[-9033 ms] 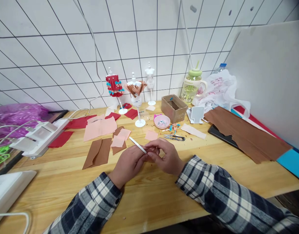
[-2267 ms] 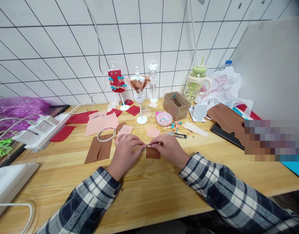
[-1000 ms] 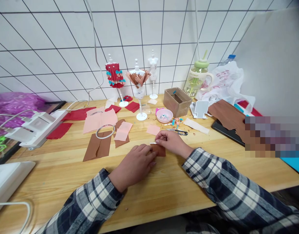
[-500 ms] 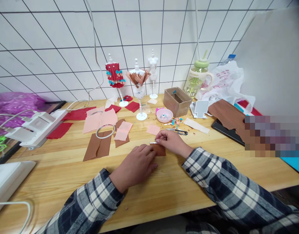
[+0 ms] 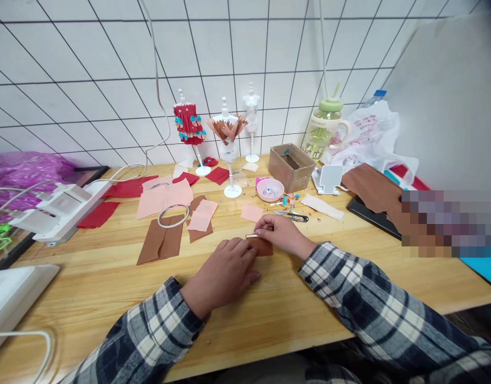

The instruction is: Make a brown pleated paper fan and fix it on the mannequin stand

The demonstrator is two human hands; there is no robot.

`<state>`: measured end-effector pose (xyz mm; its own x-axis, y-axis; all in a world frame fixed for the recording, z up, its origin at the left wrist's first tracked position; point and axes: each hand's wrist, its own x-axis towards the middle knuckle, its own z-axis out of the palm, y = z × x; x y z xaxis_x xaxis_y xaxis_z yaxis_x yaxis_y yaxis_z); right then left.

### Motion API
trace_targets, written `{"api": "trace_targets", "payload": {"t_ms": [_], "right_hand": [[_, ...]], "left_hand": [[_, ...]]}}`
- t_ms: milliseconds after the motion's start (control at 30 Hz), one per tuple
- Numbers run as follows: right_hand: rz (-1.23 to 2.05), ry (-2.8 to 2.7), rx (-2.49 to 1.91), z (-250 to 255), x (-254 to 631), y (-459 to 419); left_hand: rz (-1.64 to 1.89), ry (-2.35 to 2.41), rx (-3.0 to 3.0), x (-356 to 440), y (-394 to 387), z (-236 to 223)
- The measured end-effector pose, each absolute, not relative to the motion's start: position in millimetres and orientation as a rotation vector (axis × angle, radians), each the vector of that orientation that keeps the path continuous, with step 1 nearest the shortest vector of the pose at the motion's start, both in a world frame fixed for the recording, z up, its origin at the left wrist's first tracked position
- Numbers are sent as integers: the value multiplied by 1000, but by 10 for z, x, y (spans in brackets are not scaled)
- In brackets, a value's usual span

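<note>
Small brown rectangular fabric-like piece (image 5: 263, 247) lies nearer than pink round bowl (image 5: 270, 198). Left hand (image 5: 223, 272) open, fingers steadying it; right hand (image 5: 285, 234) clamped on narrow white strip (image 5: 251, 236), far edge. Press lightly (thin stuff probably creases), strip parallel.

It looks like a small craft workspace: beyond the hands (image 5: 251, 248), mini dress forms (image 5: 229, 130) stand on a wooden tabletop (image 5: 269, 309) strewn with cut coloured pieces (image 5: 165, 197), snips (image 5: 295, 216) and a bowl of beads (image 5: 270, 190).
</note>
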<state>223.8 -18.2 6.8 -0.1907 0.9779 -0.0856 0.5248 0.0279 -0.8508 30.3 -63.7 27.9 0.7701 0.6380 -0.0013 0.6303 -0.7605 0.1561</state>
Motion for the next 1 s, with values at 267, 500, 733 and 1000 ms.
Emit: {"api": "trace_targets", "payload": {"t_ms": [267,500,733,1000], "right_hand": [[1067,-1777,-1551,20,2233,-170],[965,-1830,-1601,-21,2215,-166],[886,-1890,-1637,-46,2218,-157],[838,-1897,-1687,-13,2205,-177]], "left_hand": [[49,1031,2799,309,-652,297],[56,1040,2792,309,-644,304],[105,1074,2770,312,-640,252],[142,1105,2787,301,-660,198]]}}
